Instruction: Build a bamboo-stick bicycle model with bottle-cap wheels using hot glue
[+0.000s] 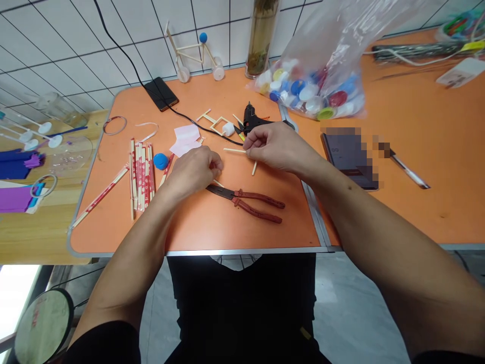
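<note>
My right hand (273, 145) pinches a short wooden stick (233, 150) that points left over the orange table. A second short stick (254, 169) shows just below those fingers. My left hand (197, 168) has its fingers curled closed; whatever they may hold is hidden. A stick end (217, 182) peeks out beneath it. Pliers with red handles (259, 197) lie in front of both hands, jaws toward the left one. Behind the hands are a black glue gun (253, 119) and a small stick frame (215, 123) beside a white cap (228, 129).
Paper-wrapped chopsticks (142, 177), a blue bottle cap (161, 161) and pink paper (186, 134) lie left. A wheeled stick model (200, 53) stands by the wall. A bag of bottle caps (312, 91) sits back right. A black cable (127, 58) crosses toward the glue gun.
</note>
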Tool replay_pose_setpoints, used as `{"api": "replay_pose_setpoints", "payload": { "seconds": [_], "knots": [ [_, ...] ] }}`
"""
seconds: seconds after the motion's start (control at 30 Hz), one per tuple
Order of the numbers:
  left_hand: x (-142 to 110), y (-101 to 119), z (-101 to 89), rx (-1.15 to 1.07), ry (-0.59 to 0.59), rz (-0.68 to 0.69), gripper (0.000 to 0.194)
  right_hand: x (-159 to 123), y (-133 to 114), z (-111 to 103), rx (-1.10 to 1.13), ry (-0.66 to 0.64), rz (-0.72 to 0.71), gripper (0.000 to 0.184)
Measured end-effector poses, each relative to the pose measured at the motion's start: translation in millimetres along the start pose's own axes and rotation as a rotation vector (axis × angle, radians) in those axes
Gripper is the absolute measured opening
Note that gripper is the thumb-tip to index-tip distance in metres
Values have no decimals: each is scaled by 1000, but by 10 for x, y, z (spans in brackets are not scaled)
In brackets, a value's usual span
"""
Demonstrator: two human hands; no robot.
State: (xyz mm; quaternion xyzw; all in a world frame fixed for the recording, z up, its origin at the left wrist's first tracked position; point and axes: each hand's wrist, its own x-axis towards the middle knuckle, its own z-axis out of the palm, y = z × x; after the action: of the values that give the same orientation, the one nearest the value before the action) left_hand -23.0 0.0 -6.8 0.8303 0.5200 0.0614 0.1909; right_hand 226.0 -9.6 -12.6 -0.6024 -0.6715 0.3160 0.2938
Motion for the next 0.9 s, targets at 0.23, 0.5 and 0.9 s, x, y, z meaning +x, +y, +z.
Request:
{"api": "replay_pose_setpoints", "payload": {
  "seconds": [0.23,0.5,0.9],
  "knots": [
    [-63,42,-200,56,-67,-34,29,-26,-16,124,-143,-29,21,20],
    [-117,4,-266,131,-158,44,33,-161,-117,191,-406,8,-51,26],
    [-48,-103,-181,145,-232,109,25,-244,-275,7,-508,99,-28,28]
  ]
}}
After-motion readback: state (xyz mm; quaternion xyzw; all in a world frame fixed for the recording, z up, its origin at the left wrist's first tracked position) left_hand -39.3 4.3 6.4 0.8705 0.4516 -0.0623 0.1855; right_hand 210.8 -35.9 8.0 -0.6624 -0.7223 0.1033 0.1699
